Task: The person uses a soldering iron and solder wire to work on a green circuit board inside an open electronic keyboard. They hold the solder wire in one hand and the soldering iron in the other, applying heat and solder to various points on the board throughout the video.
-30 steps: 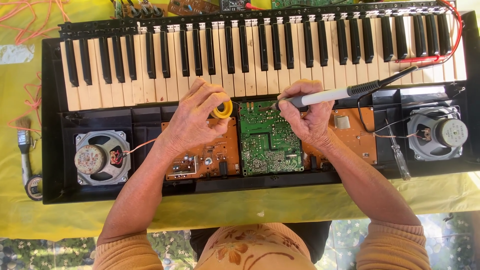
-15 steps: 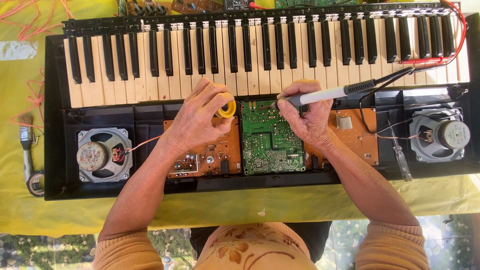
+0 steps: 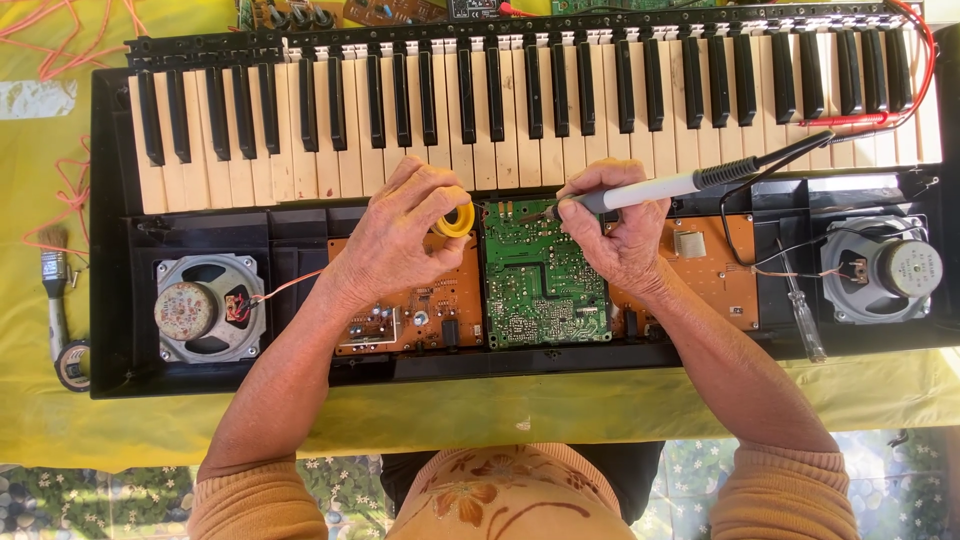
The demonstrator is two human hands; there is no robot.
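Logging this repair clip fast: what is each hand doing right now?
Left hand: closed on a yellow solder spool.
Right hand: closed on a soldering iron, tip at the green circuit board.

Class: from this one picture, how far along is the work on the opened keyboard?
Done: the keyboard case is open, boards and speakers bared. In hand: the right hand holds a soldering iron with its tip at the green circuit board; the left hand holds a yellow solder spool. Left: the case remains unclosed.
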